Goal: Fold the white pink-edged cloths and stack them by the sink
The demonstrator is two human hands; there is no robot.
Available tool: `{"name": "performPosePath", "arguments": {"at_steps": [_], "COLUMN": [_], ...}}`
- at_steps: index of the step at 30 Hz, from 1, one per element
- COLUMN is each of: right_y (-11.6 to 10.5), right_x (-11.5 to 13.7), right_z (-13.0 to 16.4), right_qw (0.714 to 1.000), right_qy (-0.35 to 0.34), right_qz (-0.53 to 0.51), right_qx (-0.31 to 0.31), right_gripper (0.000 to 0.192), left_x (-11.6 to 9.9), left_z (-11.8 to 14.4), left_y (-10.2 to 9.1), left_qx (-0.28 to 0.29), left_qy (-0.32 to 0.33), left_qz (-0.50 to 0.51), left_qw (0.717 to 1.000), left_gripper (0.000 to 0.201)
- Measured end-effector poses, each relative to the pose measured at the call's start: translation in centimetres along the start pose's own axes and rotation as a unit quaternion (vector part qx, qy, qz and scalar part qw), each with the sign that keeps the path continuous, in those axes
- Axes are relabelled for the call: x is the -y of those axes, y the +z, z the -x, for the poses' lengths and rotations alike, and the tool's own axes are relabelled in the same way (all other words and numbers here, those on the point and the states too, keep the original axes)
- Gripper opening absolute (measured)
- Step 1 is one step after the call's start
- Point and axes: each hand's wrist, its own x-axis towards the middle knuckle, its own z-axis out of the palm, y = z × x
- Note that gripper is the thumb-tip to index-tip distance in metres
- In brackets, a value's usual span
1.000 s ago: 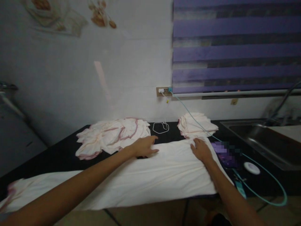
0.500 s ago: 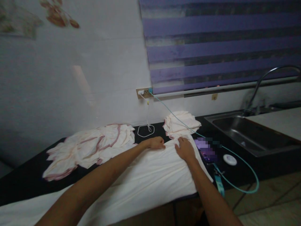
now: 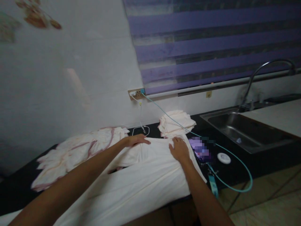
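Observation:
A large cream cloth lies spread across the black counter and hangs over its front edge. My left hand rests flat on the cloth's far edge, fingers stretched out to the right. My right hand presses palm-down on the cloth's far right corner with its fingers apart. The cloth bulges slightly between the two hands. Neither hand grips anything.
A loose heap of pink-edged cloths lies at the left, and a folded stack at the back. A phone, a white round disc and a teal cable lie to the right. Beyond them are a steel sink and a faucet.
The view has swung right. My left hand curled at the cloth's far edge, then flattened out again, and the cloth now bulges between the hands. My right hand stays on the corner.

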Motion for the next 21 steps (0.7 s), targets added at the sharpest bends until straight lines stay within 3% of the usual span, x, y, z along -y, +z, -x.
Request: {"name": "performPosePath", "arguments": {"at_steps": [6,12,17,21], "right_y": [0.3,0.3,0.1,0.1], "right_x": [-0.1,-0.2,0.0,0.0], "right_z": [0.0,0.0,0.0,0.1], "right_qw": [1.0,1.0,1.0,1.0], "right_qy": [-0.002,-0.006,-0.003,0.009], "right_qz": [0.0,0.001,-0.005,-0.015], "right_qx": [-0.001,-0.003,-0.001,0.005], "right_gripper": [0.041,0.041,0.042,0.043], "left_x": [-0.8,-1.3,-1.7,-2.8], "left_z": [0.5,1.5,3.5,6.6], "left_y": [-1.3,-4.5,-7.8,-9.3], "left_qx": [-0.054,-0.047,-0.053,-0.038], "left_qy": [0.068,0.0,-0.066,-0.05], "left_qz": [0.097,-0.013,-0.124,-0.112], "left_qw": [0.992,0.999,0.989,0.992], "left_gripper": [0.057,0.044,0.037,0.046]}}
